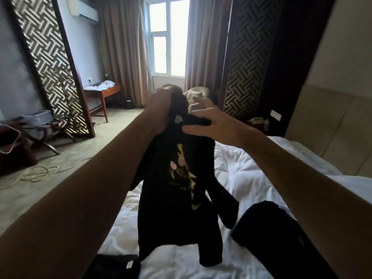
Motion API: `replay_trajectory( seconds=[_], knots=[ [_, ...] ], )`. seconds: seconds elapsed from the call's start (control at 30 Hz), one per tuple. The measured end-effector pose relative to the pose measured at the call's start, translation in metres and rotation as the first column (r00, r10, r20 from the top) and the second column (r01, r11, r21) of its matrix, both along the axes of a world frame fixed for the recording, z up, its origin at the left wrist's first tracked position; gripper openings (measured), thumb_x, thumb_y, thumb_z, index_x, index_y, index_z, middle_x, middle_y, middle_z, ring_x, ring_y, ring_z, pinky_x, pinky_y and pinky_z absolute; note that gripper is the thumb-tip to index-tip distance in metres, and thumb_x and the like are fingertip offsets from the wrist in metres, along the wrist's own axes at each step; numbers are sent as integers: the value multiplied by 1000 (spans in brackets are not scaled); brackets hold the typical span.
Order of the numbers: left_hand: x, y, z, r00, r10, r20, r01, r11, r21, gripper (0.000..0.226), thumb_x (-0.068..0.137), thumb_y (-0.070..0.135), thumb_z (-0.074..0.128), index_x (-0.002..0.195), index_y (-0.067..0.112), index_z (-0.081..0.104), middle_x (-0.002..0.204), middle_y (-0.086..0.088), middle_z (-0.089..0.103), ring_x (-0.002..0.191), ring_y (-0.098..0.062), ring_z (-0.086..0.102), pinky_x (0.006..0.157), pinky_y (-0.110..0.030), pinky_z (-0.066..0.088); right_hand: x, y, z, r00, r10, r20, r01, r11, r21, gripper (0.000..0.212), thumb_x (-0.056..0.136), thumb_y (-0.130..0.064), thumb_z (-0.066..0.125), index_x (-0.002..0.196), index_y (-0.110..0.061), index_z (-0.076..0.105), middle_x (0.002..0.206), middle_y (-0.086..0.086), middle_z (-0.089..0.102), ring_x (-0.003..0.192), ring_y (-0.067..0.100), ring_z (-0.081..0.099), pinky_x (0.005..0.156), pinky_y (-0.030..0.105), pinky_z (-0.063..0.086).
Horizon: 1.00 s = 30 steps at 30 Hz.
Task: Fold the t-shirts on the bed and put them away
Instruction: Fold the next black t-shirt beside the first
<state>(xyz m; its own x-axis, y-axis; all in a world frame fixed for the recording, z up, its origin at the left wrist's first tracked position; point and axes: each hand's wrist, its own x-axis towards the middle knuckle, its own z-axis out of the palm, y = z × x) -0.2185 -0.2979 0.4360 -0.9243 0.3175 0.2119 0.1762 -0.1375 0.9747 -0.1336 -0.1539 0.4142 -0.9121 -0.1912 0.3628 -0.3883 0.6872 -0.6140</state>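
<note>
A black t-shirt (pixel 177 190) with a pink and yellow print hangs in the air above the white bed (pixel 247 174). My left hand (pixel 161 105) grips its bunched top at the collar. My right hand (pixel 211 123) touches the shirt's shoulder just right of the collar, its thumb against the cloth and its fingers spread. A second dark t-shirt (pixel 267 228) lies crumpled on the bed at the right. Another black garment with a white tag (pixel 118 266) lies at the bed's near edge.
A wooden desk (pixel 102 93) with white items stands by the curtained window (pixel 169 37). Lattice screens stand left (pixel 48 63) and right (pixel 243 63). A luggage rack (pixel 38 125) and loose cord (pixel 40 172) are on the floor to the left. A padded headboard (pixel 330 133) is at the right.
</note>
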Motion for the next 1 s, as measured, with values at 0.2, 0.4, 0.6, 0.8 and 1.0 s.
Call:
replay_trajectory(
  seconds=[0.2, 0.4, 0.6, 0.8, 1.0],
  knots=[
    [19, 6, 3, 923, -350, -164, 346, 937, -50, 21, 74, 20, 66, 94, 15, 69, 96, -7, 66, 92, -23, 66, 88, -37, 55, -3, -11, -6, 996, -64, -69, 46, 968, -246, 24, 88, -15, 72, 104, 3, 72, 105, 22, 71, 98, 27, 69, 92, 36, 53],
    [36, 0, -55, 823, -195, -533, 80, 969, -232, 63, 82, 28, 68, 139, 32, 40, 116, 4, 59, 104, -4, 60, 86, -21, 52, -8, -7, -25, 914, -366, -177, 329, 922, -204, 20, 90, -22, 70, 72, -14, 67, 65, -4, 62, 57, -2, 52, 64, 23, 42],
    [51, 7, -119, 830, -145, -539, -136, 884, -448, 105, 70, 50, 67, 156, 30, 9, 140, -4, 45, 123, -21, 51, 97, -39, 50, -7, -4, -30, 890, -453, -56, 438, 882, -172, 38, 91, -39, 67, 78, -3, 71, 79, 11, 71, 79, 22, 68, 76, 38, 53],
    [39, 14, -124, 844, 134, -520, -333, 890, -312, 25, 89, 14, 44, 100, 7, 66, 92, -10, 72, 86, -30, 65, 73, -37, 49, -1, -6, -28, 913, -406, -40, 398, 908, -131, 45, 91, -44, 63, 72, -4, 67, 68, 15, 63, 65, 17, 57, 63, 29, 38],
    [37, -5, -111, 935, 211, -285, -285, 925, -250, 30, 103, 20, 39, 112, 7, 64, 111, -12, 68, 106, -31, 61, 80, -32, 45, 23, 12, -24, 973, -229, 40, 232, 959, -160, 19, 89, -26, 70, 105, -19, 76, 98, 3, 75, 96, 18, 70, 92, 33, 54]
  ],
)
